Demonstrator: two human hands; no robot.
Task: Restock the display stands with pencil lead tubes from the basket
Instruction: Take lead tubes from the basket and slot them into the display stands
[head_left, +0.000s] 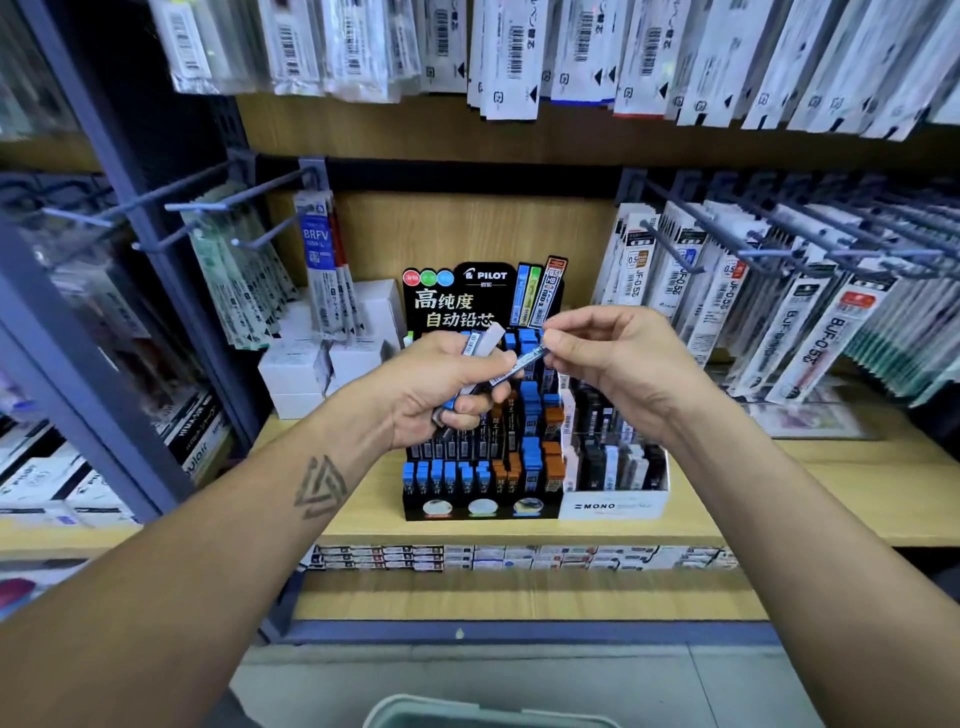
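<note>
Fingers first: the left hand (441, 387) is curled round a small bundle of tubes (480, 345), their ends poking up past the thumb. One tube (519, 366) sticks out of that bundle toward the right hand (615, 358), which pinches its far tip between thumb and forefinger. That tube's long axis runs up and to the right, from one fist to the other, so the right hand is the one placed to draw it free, I'd guess along that same line.

Straight behind and below both hands is the Pilot stand (483, 467), with rows of blue and orange caps stepping down toward us. Just right of it, touching, sits the Mono box (613, 506). Room to move looks fine between hands and stand, but hooks (675, 254) jut out further right. The basket (483, 714) rim shows well below the hands.
</note>
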